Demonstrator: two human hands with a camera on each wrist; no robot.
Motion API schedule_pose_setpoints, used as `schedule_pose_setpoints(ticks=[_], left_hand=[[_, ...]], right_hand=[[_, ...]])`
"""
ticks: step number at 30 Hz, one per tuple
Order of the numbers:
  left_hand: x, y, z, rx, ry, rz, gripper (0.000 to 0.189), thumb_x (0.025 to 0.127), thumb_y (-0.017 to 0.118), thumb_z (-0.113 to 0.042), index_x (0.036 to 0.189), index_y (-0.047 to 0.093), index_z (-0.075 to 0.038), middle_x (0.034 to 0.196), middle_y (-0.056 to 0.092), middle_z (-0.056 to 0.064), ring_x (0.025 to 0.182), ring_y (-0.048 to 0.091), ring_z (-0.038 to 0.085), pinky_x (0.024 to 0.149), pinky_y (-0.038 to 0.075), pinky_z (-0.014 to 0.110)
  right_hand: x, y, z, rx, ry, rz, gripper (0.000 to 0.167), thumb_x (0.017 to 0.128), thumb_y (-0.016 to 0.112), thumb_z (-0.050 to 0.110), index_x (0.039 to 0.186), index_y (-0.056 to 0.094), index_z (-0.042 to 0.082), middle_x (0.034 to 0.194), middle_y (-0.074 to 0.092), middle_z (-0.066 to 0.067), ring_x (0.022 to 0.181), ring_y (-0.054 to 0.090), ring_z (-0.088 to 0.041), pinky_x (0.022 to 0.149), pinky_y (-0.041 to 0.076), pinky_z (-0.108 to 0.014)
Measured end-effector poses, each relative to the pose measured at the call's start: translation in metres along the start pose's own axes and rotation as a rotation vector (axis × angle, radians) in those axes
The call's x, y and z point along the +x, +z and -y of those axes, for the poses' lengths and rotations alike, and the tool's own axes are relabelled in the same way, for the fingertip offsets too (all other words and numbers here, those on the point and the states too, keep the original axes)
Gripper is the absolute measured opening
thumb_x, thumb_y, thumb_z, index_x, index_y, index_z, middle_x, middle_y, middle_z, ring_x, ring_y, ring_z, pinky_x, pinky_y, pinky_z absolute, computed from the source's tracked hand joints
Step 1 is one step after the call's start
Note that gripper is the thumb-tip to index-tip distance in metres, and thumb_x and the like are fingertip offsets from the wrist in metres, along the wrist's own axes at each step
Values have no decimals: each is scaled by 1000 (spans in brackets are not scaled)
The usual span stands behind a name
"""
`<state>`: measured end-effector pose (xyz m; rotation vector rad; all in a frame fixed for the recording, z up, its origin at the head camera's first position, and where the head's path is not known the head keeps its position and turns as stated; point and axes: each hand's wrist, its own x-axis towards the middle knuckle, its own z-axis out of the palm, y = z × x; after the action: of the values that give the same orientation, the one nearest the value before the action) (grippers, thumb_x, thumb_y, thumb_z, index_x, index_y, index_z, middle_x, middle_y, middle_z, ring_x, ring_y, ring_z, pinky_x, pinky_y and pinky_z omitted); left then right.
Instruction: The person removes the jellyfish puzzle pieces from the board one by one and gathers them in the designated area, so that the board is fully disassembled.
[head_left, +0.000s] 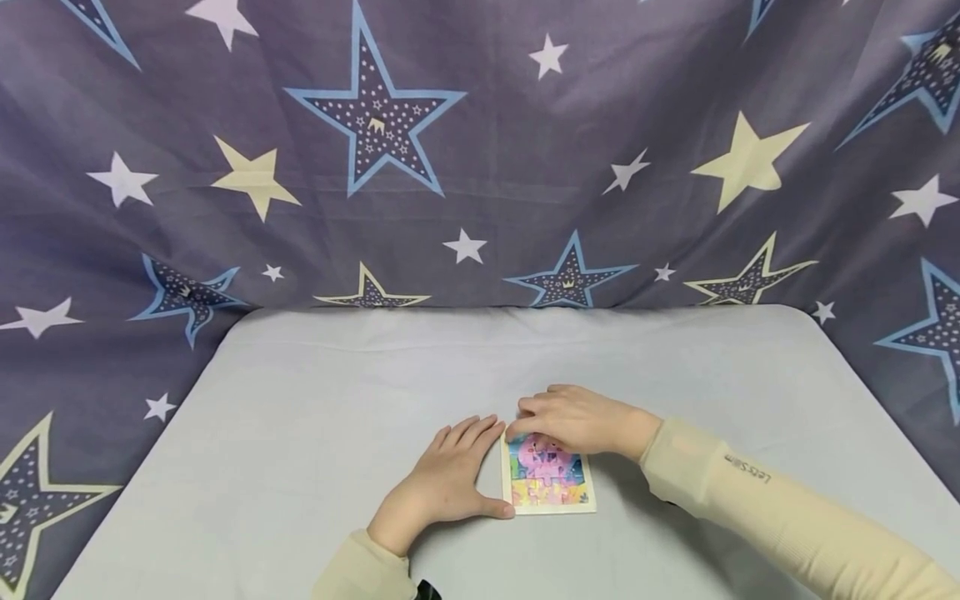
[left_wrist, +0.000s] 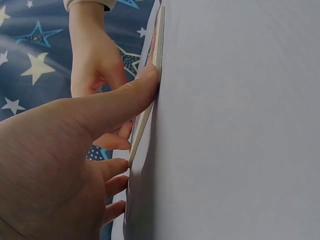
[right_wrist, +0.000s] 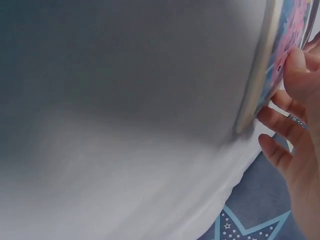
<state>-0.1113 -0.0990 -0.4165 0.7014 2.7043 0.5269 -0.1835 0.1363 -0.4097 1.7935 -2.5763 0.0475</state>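
Observation:
A small jigsaw puzzle [head_left: 551, 492] in a pale frame lies flat on the white-covered table, showing a pink figure on blue and yellow. Against its left side is my left hand [head_left: 450, 479], with fingers spread fairly straight and the thumb at the near left corner. The left wrist view shows that thumb [left_wrist: 125, 102] along the frame's edge. My right hand [head_left: 573, 419] reaches over the far part of the puzzle with bent fingers. In the right wrist view its thumb [right_wrist: 296, 67] is on the picture and other fingers curl at the far edge. The puzzle's upper part is hidden beneath it.
A white cloth [head_left: 315, 417] covers the table on all sides of the puzzle. Behind the table's far edge hangs a dark curtain [head_left: 487, 150] printed with stars, which also drops past both sides.

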Motion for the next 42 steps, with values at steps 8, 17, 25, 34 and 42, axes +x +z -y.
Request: schedule_pose_setpoints(ticks=[8, 17, 25, 34, 42], left_hand=[[0, 1, 1, -24, -5, -5, 107, 73, 77, -62, 155, 32, -11, 161, 28, 6, 148, 20, 32, 117, 16, 58], [0, 2, 2, -21, -5, -1, 107, 74, 77, -63, 156, 31, -12, 162, 26, 6, 149, 18, 31, 118, 15, 57], [-1, 0, 0, -35, -13, 8, 107, 74, 77, -62, 156, 31, -12, 162, 26, 4, 149, 18, 30, 118, 15, 56], [-2, 1, 1, -42, -4, 5, 107, 74, 77, -63, 156, 31, -11, 162, 26, 5, 149, 18, 31, 118, 15, 57], [-2, 2, 1, -40, -3, 8, 106, 74, 77, -62, 156, 31, -12, 161, 26, 6, 149, 18, 31, 117, 15, 58]], right_hand=[[-3, 1, -1, 71, 17, -40, 49, 86, 71, 2, 125, 60, 30, 102, 54, 7, 83, 53, -8, 75, 49, -27], [-3, 4, 5, 102, 43, -103, 34, 91, 71, 14, 122, 63, 27, 99, 54, 9, 87, 51, -8, 78, 47, -27], [-2, 4, 11, 258, 152, -130, 26, 93, 70, 23, 118, 67, 18, 101, 59, 6, 92, 56, -7, 87, 51, -33], [1, 6, 20, 345, 286, -153, 33, 88, 75, 32, 115, 69, 15, 103, 62, 6, 91, 58, -8, 83, 53, -32], [3, 5, 27, 402, 388, -140, 31, 86, 78, 29, 112, 69, 14, 100, 59, 5, 89, 56, -10, 79, 52, -32]])
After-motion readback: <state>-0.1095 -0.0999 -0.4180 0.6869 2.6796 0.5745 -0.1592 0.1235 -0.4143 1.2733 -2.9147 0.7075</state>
